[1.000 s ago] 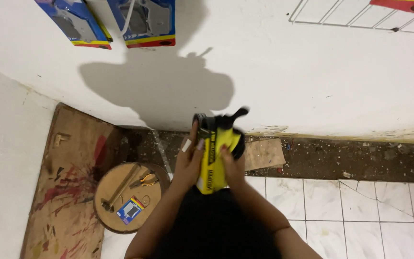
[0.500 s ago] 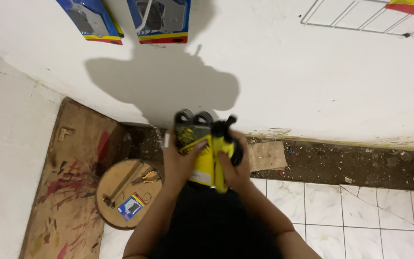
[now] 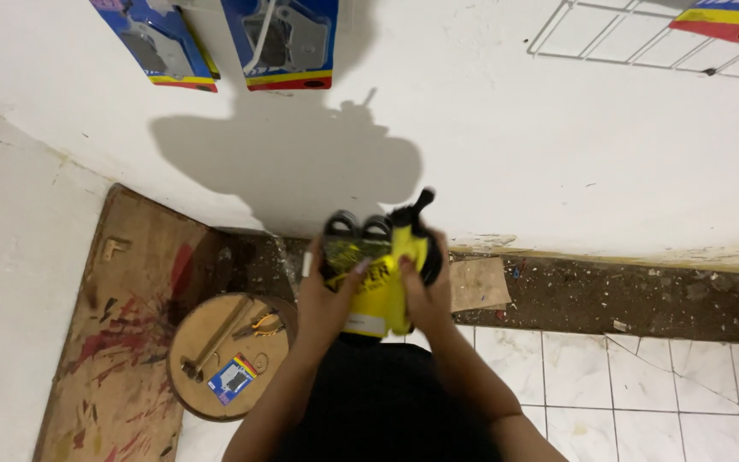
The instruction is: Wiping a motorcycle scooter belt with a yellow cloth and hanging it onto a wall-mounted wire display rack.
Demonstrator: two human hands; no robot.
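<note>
Both forearms rise from six o'clock toward twelve, converging at centre. The left hand (image 3: 333,295) curls its fingers (image 3: 357,269) closed in a grip; the right hand (image 3: 423,295) clasps alongside, nearly touching it.

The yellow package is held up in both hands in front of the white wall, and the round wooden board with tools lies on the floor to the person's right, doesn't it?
Not quite. The head view shows the round wooden board on the person's left. The rest holds: left hand and right hand hold the yellow package.
</note>
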